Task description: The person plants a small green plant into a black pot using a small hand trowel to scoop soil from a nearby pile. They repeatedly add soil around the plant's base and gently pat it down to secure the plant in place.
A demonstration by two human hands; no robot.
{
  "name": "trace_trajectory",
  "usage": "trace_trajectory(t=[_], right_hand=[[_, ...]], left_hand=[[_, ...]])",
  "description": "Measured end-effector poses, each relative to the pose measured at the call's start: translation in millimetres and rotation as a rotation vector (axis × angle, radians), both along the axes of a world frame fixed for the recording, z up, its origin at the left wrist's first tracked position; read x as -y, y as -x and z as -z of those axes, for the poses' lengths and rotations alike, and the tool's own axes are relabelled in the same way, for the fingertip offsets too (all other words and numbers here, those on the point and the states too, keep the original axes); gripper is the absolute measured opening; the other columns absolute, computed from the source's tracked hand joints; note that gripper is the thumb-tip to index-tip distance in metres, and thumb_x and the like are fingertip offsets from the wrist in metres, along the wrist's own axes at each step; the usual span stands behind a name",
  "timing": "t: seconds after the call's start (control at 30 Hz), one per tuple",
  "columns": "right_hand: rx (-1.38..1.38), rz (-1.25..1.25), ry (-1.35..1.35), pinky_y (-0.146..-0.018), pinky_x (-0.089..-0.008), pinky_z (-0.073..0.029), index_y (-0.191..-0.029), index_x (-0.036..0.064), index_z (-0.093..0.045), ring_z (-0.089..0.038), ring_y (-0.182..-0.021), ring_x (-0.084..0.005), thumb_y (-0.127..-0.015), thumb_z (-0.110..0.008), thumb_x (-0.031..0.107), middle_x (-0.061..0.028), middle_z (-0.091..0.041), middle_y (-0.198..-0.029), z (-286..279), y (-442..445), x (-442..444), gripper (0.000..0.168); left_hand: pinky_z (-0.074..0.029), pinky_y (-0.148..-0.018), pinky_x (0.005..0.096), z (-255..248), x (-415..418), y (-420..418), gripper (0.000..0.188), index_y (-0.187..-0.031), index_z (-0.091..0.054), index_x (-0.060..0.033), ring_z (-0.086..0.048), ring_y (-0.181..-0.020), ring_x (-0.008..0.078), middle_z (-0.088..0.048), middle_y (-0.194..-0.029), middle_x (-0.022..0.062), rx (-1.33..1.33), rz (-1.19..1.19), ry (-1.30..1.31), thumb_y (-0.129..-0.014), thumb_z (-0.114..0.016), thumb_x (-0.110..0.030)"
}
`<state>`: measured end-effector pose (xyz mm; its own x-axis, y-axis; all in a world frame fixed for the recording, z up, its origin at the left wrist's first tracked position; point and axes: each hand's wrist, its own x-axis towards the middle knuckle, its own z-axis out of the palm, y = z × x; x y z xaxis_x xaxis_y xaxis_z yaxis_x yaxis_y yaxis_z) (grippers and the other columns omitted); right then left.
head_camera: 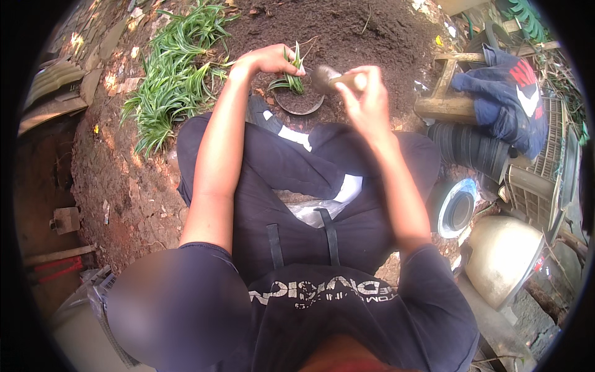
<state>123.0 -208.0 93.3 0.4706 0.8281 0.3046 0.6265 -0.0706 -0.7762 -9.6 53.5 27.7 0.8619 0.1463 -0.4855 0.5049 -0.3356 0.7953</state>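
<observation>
My left hand grips a small green-and-white striped plant, which looks like a spider plant. It stands upright in a round dark pot in front of my crossed legs. Dark soil shows inside the pot around the plant. In my right hand is a hand trowel, its pale handle between thumb and fingers. The trowel's blade is blurred and hangs over the right side of the pot, pointing towards the plant. Whether the blade carries soil, I cannot tell.
Many loose striped plants lie to the left on bare ground. Dark loose soil spreads beyond the pot. On the right are stacked black pots, a wooden stool draped with a blue cloth, and a cream pot.
</observation>
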Motion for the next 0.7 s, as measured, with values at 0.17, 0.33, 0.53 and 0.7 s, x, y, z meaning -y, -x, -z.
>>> trace_trajectory(t=[0.17, 0.33, 0.53, 0.7], right_hand=[[0.056, -0.036, -0.045, -0.076, -0.0416, -0.057, -0.115, 0.002, -0.052, -0.073, -0.089, -0.0346, -0.089, -0.079, 0.008, -0.0194, -0.069, -0.097, -4, -6, -10, 0.038], [0.07, -0.04, -0.025, -0.075, -0.0412, -0.057, -0.116, 0.002, -0.052, -0.073, -0.088, -0.0339, -0.089, -0.079, 0.009, -0.0186, -0.07, -0.095, 12, -6, -21, 0.039], [0.021, -0.048, -0.108, -0.075, -0.0409, -0.057, -0.116, 0.003, -0.052, -0.074, -0.087, -0.0337, -0.089, -0.079, 0.009, -0.0182, -0.07, -0.093, 0, -5, -28, 0.038], [-0.022, -0.084, -0.028, -0.076, -0.041, -0.057, -0.116, 0.003, -0.052, -0.074, -0.091, -0.0335, -0.089, -0.079, 0.009, -0.0194, -0.07, -0.096, 11, -5, -29, 0.039]], left_hand=[[-0.054, -0.07, 0.0273, 3, -2, 6, 0.026, -0.115, -0.08, -0.0126, -0.065, -0.083, 0.0065, -0.078, -0.097, -0.0023, -0.007, 0.004, -0.016, -0.093, -0.077, -0.026], [-0.055, -0.069, 0.0286, 4, 0, -1, 0.027, -0.111, -0.08, -0.0101, -0.066, -0.08, 0.0081, -0.077, -0.091, -0.001, 0.042, 0.001, 0.012, -0.092, -0.08, -0.03], [-0.056, -0.067, 0.0294, 6, -1, 5, 0.029, -0.108, -0.08, -0.0094, -0.065, -0.078, 0.0088, -0.075, -0.087, -0.0007, 0.058, -0.019, 0.031, -0.091, -0.081, -0.033], [-0.054, -0.069, 0.0273, 8, -3, 0, 0.024, -0.114, -0.08, -0.0132, -0.065, -0.083, 0.0061, -0.078, -0.097, -0.0035, -0.026, 0.022, -0.004, -0.093, -0.078, -0.026]])
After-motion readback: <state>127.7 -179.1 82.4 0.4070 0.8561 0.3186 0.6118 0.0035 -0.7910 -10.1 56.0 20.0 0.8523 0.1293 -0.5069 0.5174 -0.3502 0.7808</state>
